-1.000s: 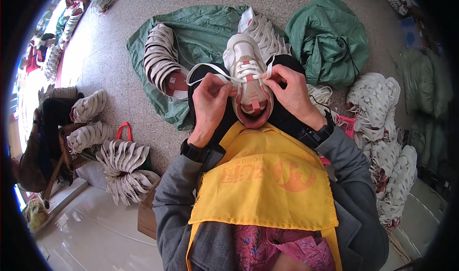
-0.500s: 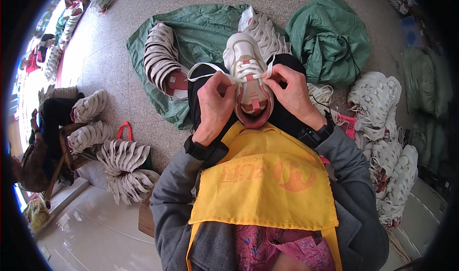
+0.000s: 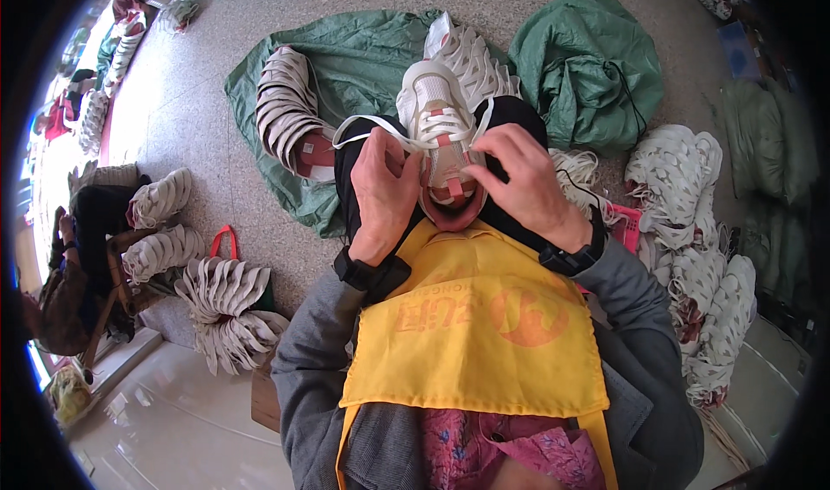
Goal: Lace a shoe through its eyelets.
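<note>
A white mesh sneaker with pink-red trim and a pale rubber toe cap (image 3: pixel 437 131) sits on the person's dark-trousered lap (image 3: pixel 519 118), toe pointing to twelve o'clock and its pink-lined opening toward the yellow apron (image 3: pixel 475 334). White flat laces (image 3: pixel 445 127) cross the upper in neat bars, and one loose end loops out toward nine o'clock over the knee.

The left hand (image 3: pixel 383 192) presses against the shoe's side at about eight o'clock from it, fingers curled; it seems to pinch the lace end, though the grip itself is hidden behind the knuckles. The right hand (image 3: pixel 519 183) lies at four o'clock from the shoe, its fingertips (image 3: pixel 474 157) closed on the lace or eyelet edge near the tongue. Both hands touch the sneaker, one on each flank, with the laced tongue between them.

On the speckled floor (image 3: pixel 199 127) at twelve o'clock, a spread green cloth sack (image 3: pixel 363 58) carries stacked white shoe uppers (image 3: pixel 285 110). More pale stacks (image 3: pixel 229 308) lie at eight o'clock and at three o'clock (image 3: pixel 683 196).
</note>
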`<control>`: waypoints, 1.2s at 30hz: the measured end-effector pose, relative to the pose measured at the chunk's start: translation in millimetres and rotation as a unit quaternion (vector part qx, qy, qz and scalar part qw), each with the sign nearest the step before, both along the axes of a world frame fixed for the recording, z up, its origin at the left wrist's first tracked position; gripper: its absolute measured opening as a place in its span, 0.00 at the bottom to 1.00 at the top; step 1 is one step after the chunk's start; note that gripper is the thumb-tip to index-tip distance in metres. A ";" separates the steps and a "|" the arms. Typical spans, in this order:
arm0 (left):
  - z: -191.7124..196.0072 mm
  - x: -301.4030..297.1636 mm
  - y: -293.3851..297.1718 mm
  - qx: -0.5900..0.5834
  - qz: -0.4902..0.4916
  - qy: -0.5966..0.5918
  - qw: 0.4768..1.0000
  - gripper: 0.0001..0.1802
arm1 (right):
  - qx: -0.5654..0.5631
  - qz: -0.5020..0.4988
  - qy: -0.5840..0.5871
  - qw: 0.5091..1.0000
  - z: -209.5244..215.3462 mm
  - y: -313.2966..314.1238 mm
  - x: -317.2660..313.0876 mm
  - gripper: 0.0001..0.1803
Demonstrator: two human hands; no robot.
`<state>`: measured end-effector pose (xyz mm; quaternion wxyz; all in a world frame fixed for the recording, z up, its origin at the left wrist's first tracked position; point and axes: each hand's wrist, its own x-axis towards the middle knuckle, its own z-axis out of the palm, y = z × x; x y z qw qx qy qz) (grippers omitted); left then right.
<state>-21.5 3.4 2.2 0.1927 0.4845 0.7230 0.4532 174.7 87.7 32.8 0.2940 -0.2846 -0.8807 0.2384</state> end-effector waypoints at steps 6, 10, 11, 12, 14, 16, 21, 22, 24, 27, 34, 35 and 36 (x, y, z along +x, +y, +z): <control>-2.5 -0.3 -0.2 0.040 -0.029 -0.007 0.999 0.10 | 0.020 -0.008 -0.064 0.998 -10.9 -1.5 -0.8 0.14; -2.1 1.6 -0.6 0.036 -0.036 0.002 0.999 0.08 | 0.020 -0.028 -0.068 0.997 -10.4 0.9 -5.3 0.11; -2.1 1.9 -0.3 0.039 -0.035 0.003 0.999 0.07 | 0.020 -0.029 -0.061 0.998 -12.6 2.1 -6.2 0.11; -3.1 1.7 0.0 0.044 -0.038 0.007 0.998 0.07 | 0.022 -0.031 -0.054 0.998 -14.5 3.1 -6.8 0.10; -7.3 1.2 0.3 0.054 -0.042 0.015 0.998 0.07 | -0.003 -0.035 -0.038 0.999 -17.9 4.6 -5.5 0.11; -9.7 0.4 -0.1 0.060 -0.050 0.042 0.996 0.07 | -0.026 -0.047 -0.026 0.998 -20.1 3.8 -5.2 0.12; -11.8 -0.1 -2.6 0.059 -0.064 0.059 0.994 0.07 | -0.047 -0.070 -0.020 0.996 -19.9 -0.6 -6.7 0.12; -9.1 0.7 -3.3 0.055 -0.069 0.056 0.995 0.08 | -0.012 -0.057 -0.028 0.998 -19.2 -0.9 -6.8 0.12; -3.0 2.8 -4.7 0.052 -0.078 0.067 0.993 0.09 | 0.059 -0.030 -0.045 0.997 -17.5 -1.2 -7.1 0.12; 1.2 4.9 -5.8 0.039 -0.095 0.103 0.989 0.11 | 0.117 0.015 -0.162 0.980 -11.3 -1.1 -8.8 0.14; -3.7 7.3 -8.4 0.005 -0.122 0.176 0.977 0.13 | 0.143 0.077 -0.286 0.944 -2.3 16.0 -19.8 0.10; -3.9 8.0 -8.9 0.007 -0.122 0.176 0.977 0.12 | 0.147 0.083 -0.264 0.950 -6.6 19.4 -14.0 0.10; -4.7 9.0 -9.1 0.016 -0.122 0.175 0.977 0.12 | 0.148 0.088 -0.243 0.955 -7.1 20.1 -11.7 0.09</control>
